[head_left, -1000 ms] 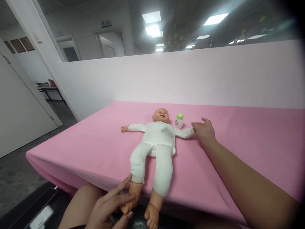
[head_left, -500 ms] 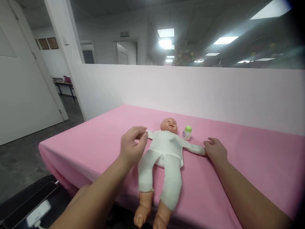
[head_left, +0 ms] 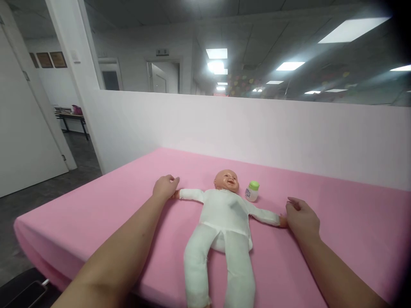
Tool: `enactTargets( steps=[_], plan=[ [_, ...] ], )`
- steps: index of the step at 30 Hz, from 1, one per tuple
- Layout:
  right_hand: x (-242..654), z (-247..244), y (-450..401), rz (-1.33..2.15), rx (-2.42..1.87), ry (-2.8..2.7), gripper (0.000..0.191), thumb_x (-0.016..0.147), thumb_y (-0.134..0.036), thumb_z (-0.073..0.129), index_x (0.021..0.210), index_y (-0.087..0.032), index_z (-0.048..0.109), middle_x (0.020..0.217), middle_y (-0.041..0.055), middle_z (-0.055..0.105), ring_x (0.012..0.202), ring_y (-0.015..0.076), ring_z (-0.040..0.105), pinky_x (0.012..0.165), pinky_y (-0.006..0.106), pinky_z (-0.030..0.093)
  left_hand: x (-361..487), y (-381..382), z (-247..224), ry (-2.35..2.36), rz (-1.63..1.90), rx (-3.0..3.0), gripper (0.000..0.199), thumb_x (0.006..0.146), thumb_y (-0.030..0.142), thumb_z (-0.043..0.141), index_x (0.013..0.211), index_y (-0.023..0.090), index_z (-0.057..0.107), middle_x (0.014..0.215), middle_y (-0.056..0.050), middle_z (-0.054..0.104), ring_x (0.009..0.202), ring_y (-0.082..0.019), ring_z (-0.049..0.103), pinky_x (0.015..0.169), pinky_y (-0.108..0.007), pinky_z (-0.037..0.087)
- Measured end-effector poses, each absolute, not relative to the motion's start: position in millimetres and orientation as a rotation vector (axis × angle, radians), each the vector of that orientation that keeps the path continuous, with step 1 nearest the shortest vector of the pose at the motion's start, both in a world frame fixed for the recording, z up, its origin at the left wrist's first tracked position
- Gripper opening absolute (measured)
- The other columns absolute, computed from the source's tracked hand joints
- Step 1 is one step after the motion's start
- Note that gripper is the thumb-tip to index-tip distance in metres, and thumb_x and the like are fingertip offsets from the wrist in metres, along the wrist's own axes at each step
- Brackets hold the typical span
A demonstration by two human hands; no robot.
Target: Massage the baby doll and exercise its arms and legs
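Pink-draped table (head_left: 96, 209) with 1 white-clothed doll (head_left: 226, 209) face up and 1 green-lidded jar (head_left: 252, 192) upright upon it

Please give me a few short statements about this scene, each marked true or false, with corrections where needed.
1. A bald doll with a white cloth body lies face up on a table draped in pink cloth. True.
2. The doll's arms are folded across its chest. False: they are spread out sideways.
3. The person's bare left hand is at one of the doll's hands, and the bare right hand is at the other. True.
4. A small translucent jar with a green lid stands beside the doll's head. True.
5. The jar is held in the person's fingers. False: it stands on the table, apart from both hands.
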State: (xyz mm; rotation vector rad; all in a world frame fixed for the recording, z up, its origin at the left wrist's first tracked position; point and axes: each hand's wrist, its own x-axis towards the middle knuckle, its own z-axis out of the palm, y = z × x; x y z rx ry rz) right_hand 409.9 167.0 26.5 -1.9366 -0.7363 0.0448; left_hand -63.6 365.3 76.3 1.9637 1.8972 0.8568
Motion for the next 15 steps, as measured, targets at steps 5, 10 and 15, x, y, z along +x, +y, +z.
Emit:
enactTargets(
  steps=[5, 10, 15],
  plan=[
    [392.1, 40.3, 162.1, -0.161, -1.777, -0.753, 0.040, 0.085, -0.040, 0.057, 0.118, -0.022, 0.071, 0.117, 0.0094, 0.074, 0.107, 0.0302, 0.068, 0.100, 0.044, 0.052, -58.0, 361.6, 78.9, 1.596, 0.415, 2.218, 0.090, 0.055, 0.077, 0.076, 0.129, 0.025, 0.068, 0.137, -0.018, 0.065, 0.119, -0.040, 0.064, 0.086, -0.038, 0.051],
    [356.3, 63.3, 136.2, -0.153, -1.719, -0.931, 0.039, 0.090, -0.046, 0.058, 0.117, -0.021, 0.071, 0.117, 0.0107, 0.071, 0.092, 0.0277, 0.067, 0.081, 0.042, 0.058, -66.5, 361.4, 80.6, 1.741, 0.307, 2.244, 0.059, 0.052, 0.062, 0.081, 0.095, 0.023, 0.070, 0.115, -0.018, 0.072, 0.098, -0.038, 0.070, 0.072, -0.037, 0.051],
    [292.3, 59.3, 54.1, -0.076, -1.511, -1.498, 0.036, 0.099, -0.052, 0.053, 0.125, -0.031, 0.068, 0.132, 0.0106, 0.065, 0.121, 0.0366, 0.061, 0.095, 0.056, 0.057, -61.0, 355.7, 89.9, 1.631, 0.484, 2.203, 0.053, 0.060, 0.067, 0.076, 0.088, 0.023, 0.064, 0.096, -0.011, 0.075, 0.083, -0.031, 0.070, 0.063, -0.033, 0.046]
  ],
)
